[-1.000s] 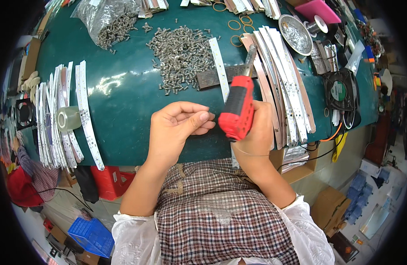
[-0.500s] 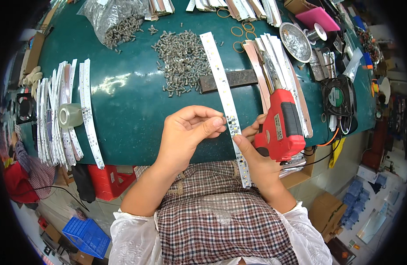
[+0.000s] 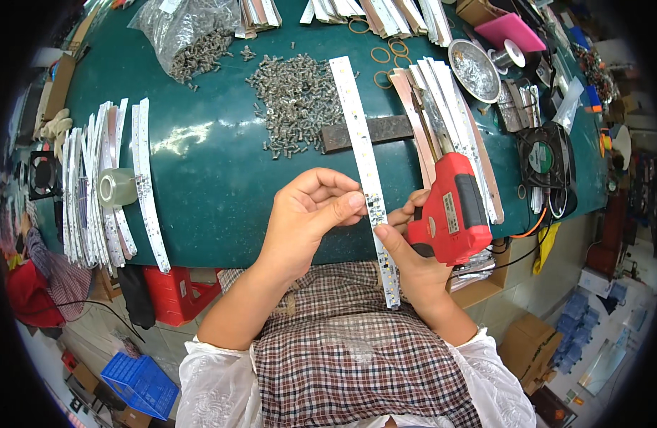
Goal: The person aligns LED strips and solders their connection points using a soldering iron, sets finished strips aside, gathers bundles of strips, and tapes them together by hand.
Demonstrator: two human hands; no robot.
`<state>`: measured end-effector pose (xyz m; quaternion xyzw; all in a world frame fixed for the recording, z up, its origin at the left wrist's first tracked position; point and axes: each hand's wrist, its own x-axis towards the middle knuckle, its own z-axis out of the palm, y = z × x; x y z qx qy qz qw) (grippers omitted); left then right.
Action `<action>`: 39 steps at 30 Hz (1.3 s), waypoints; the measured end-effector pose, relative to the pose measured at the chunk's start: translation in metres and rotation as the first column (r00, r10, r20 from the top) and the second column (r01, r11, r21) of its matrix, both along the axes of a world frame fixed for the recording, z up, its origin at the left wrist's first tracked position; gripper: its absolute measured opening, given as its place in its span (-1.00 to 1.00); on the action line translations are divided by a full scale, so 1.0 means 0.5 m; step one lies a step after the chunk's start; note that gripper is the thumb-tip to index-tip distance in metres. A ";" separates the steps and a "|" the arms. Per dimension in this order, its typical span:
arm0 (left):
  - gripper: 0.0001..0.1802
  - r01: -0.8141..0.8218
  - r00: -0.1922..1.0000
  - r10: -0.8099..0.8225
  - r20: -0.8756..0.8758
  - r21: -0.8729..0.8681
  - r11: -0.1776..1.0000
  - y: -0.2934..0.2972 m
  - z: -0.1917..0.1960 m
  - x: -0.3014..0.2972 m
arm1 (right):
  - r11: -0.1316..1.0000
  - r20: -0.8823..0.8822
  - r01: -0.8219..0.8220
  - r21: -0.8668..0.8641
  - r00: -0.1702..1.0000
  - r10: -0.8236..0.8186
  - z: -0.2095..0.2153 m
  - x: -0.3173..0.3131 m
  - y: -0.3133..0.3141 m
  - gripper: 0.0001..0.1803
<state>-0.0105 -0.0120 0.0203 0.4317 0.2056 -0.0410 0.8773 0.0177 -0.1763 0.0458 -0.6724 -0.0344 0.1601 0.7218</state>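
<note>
A long white LED circuit strip (image 3: 358,135) stands nearly upright in the view, its far end over the table and its near end over my checked apron. My right hand (image 3: 421,267) grips it, thumb on the strip's face at the lower part, which carries small electronic components. A red and black soldering gun (image 3: 453,214) lies over the right fingers, partly hiding them; whether they also grip it is unclear. My left hand (image 3: 300,221) is closed in a pinch, its tips at the strip's left edge by the components. Anything inside the pinch is too small to make out.
A heap of small metal connectors (image 3: 293,100) lies on the green table (image 3: 207,207), beside a dark metal bar (image 3: 385,130). Bundled strips (image 3: 93,185) lie left, with a translucent jar (image 3: 116,187). More strips (image 3: 442,107), a metal dish (image 3: 475,71) and a fan (image 3: 546,158) are right.
The strip has turned slightly more upright. The soldering gun and right hand have shifted a little. My left fingers keep their pinch at the strip's edge.
</note>
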 end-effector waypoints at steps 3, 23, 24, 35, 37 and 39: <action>-0.79 -0.008 1.000 0.008 0.002 -0.016 1.000 -0.001 0.001 0.001 | 1.000 -0.011 0.002 -0.012 1.000 -0.002 0.001 0.000 -0.001 -0.43; -0.79 -0.083 0.996 0.081 0.026 0.099 0.992 -0.021 0.000 0.010 | 0.948 0.363 0.046 -0.316 0.929 0.076 -0.053 -0.019 -0.007 -0.44; -0.81 -0.087 0.996 0.084 0.027 0.122 0.989 -0.022 0.000 0.011 | 0.948 0.363 0.045 -0.316 0.929 0.076 -0.052 -0.018 -0.006 -0.44; -0.82 -0.047 0.998 0.056 -0.037 0.228 0.973 -0.019 -0.023 0.033 | 0.948 0.412 0.129 -0.290 0.911 0.002 -0.084 -0.011 -0.001 -0.46; -0.82 -0.029 0.997 0.049 -0.063 0.292 0.956 -0.013 -0.043 0.039 | 0.918 0.511 0.155 -0.366 0.857 0.059 -0.074 -0.007 -0.014 -0.47; -0.77 0.009 0.995 0.047 -0.087 0.551 0.834 -0.008 -0.064 0.045 | 0.892 0.547 0.149 -0.426 0.828 0.123 -0.078 -0.009 -0.037 -0.49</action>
